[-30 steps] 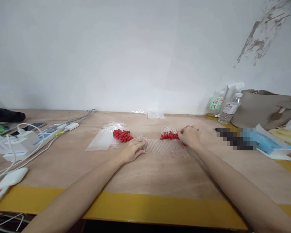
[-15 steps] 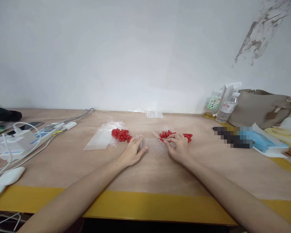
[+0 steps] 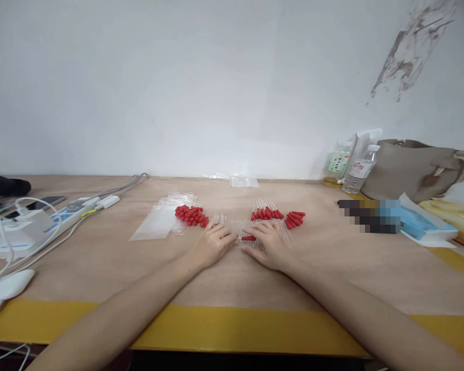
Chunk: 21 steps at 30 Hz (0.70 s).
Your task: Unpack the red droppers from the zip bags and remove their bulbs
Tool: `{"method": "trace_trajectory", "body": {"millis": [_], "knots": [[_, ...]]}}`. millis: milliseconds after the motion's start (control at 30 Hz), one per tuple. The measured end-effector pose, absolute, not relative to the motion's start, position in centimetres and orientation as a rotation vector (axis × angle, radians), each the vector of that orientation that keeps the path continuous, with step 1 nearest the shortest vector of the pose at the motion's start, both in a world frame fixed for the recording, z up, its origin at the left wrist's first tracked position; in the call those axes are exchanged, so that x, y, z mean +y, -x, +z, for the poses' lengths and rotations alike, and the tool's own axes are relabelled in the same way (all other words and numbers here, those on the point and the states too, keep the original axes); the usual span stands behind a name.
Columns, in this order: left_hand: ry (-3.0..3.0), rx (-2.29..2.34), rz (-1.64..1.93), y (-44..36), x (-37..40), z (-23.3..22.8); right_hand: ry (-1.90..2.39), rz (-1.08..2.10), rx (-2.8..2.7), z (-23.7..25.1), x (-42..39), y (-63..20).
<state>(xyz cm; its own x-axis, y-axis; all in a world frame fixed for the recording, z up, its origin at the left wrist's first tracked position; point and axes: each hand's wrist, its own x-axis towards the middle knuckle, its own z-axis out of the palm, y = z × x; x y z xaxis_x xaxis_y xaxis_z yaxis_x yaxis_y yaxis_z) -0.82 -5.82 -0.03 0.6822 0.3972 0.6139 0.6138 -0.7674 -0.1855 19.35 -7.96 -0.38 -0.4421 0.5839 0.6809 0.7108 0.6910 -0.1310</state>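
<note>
Looks like a small assembly/packing workbench in a workshop, not a home or lab. Evidence: bare plywood bench top with a yellow tape strip along the near edge, pushed against a plain white wall with scuffed, peeling paint at 1 o'clock. Piecework stock at 12 o'clock: a row of clear thin tubes, piles of red caps, and a stack of clear zip bags at 11 o'clock. Power strip with chargers and cables at 9–10 o'clock. Personal items at 2 o'clock: water bottles and a beige handbag.
</note>
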Motion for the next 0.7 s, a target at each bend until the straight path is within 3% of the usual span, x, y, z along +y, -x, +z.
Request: {"method": "trace_trajectory", "body": {"millis": [233,700], "knots": [[2.551,-0.735,-0.735,0.7,-6.3,-0.6,0.841,-0.508,-2.256,-0.8,-7.7,-18.6],[2.568,-0.87,-0.707,0.4,-7.4,0.3,0.661,-0.698,-2.352,-0.9,-7.3,-19.7]]}}
